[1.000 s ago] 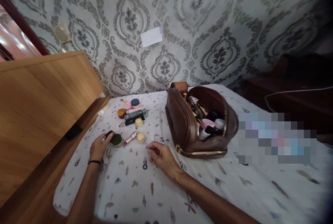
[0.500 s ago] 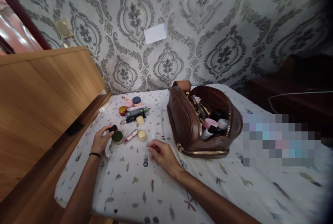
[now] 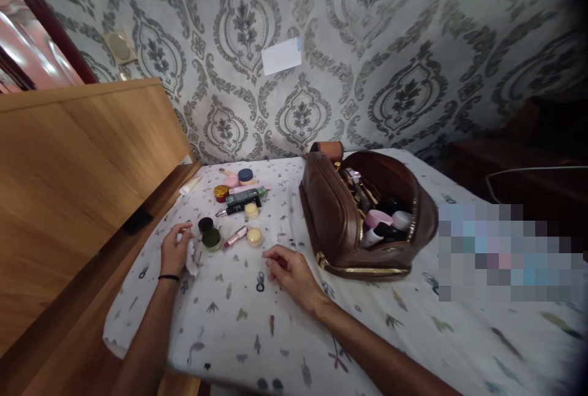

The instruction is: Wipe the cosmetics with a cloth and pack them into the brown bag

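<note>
My left hand (image 3: 175, 250) rests at the left of the cloth, fingers curled around a crumpled white tissue (image 3: 192, 261) that sticks out beside the palm. Just right of it, apart from the fingers, are a small black-topped jar (image 3: 206, 224) and a dark green jar (image 3: 212, 239). My right hand (image 3: 294, 274) hovers over or rests on the cloth, I cannot tell which; its fingers are loosely bent and apart, with nothing seen in them. Nearest to its fingertips is a cream-coloured round pot (image 3: 254, 236), and left of that lies a pink lip gloss tube (image 3: 235, 238).
A brown cosmetic bag (image 3: 328, 218) gapes on the right, filled with bottles and brushes. Behind the jars lie a green tube (image 3: 245, 196), a black tube (image 3: 239, 206), an amber jar (image 3: 221, 193) and a blue-lidded jar (image 3: 245, 175). A wooden panel (image 3: 92, 151) borders the left.
My left hand has let go of the black-topped jar and drawn back left, leaving it behind the green jar. My right hand has hardly moved; the view has shifted slightly.
</note>
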Available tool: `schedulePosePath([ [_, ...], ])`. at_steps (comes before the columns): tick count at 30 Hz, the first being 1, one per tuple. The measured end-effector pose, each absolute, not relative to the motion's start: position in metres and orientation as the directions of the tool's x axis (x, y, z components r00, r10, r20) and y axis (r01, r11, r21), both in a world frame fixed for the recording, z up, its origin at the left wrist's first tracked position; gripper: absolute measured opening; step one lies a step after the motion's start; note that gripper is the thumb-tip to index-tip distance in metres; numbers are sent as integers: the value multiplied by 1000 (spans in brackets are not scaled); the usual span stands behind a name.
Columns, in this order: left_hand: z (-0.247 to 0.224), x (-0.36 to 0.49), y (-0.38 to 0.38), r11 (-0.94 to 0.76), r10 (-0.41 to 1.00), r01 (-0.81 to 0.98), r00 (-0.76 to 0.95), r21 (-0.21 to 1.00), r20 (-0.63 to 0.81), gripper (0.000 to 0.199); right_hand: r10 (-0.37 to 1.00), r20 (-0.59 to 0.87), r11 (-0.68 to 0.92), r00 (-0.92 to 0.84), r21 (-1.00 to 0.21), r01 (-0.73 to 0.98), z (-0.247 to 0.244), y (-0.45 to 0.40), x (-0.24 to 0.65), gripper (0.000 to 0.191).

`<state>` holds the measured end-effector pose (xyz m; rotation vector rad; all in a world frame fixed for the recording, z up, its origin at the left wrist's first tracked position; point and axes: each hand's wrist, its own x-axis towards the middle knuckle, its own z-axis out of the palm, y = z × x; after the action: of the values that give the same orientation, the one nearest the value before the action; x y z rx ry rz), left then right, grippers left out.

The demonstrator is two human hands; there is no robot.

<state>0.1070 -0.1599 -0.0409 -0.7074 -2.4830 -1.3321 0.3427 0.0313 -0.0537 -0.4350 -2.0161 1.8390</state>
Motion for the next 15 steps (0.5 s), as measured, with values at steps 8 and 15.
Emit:
schedulePosePath([
  [8, -38, 110, -156, 538, 415, 582, -812, 610, 410, 43, 476, 74, 106, -876, -994, -26, -55, 31, 342, 11],
  [15, -33, 91, -149, 554, 601, 662, -738, 505, 308, 58, 469, 61, 53, -881, -998, -41, -54, 30, 343, 9],
])
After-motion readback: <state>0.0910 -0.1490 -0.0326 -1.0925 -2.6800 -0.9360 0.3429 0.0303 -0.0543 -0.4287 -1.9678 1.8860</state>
